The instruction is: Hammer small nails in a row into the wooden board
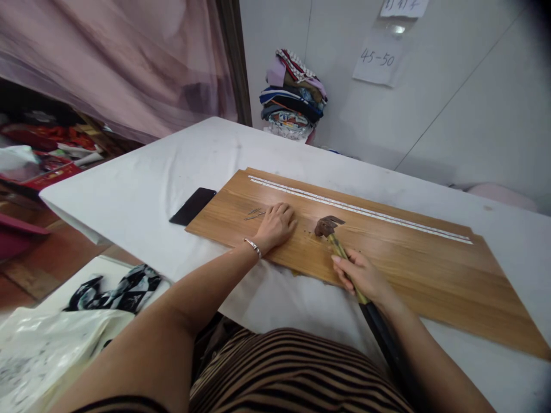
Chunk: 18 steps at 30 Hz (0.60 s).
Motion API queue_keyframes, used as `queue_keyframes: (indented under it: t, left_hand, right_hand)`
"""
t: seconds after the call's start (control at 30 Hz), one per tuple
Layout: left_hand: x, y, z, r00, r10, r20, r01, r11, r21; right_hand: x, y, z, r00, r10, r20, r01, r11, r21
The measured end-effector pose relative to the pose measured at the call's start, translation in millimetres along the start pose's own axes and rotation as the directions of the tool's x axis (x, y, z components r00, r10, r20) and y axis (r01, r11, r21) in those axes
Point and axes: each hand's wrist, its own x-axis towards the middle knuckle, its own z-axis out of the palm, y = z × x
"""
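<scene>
On the wooden board [430,275], the left hand [278,225] is lying by nails [255,215], grip unclear, while over its near edge the right hand [355,272] is clasping a hammer [375,322] that, glancing, could strike the left.

Passable, by my view: wooden board [430,269] right of hammer [373,321]. Obstacles I list: right hand [364,275] around hammer; left hand [278,225] on board, loose nails [255,214] beside it.

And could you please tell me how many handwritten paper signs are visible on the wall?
2 in view: the upper sign, cut off by the picture's top edge, and the lower sign, reading 45-50.
</scene>
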Motion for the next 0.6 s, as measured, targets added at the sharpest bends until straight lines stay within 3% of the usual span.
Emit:
queue_keyframes:
  t: [0.6]
  left_hand:
    - [-0.2,1.0,-1.8,1.0,-0.005,0.015,0.005,1.0,0.008]
  right_hand:
    - [0.3,3.2,-0.3,1.0,-0.018,0.004,0.018,1.0,-0.02]
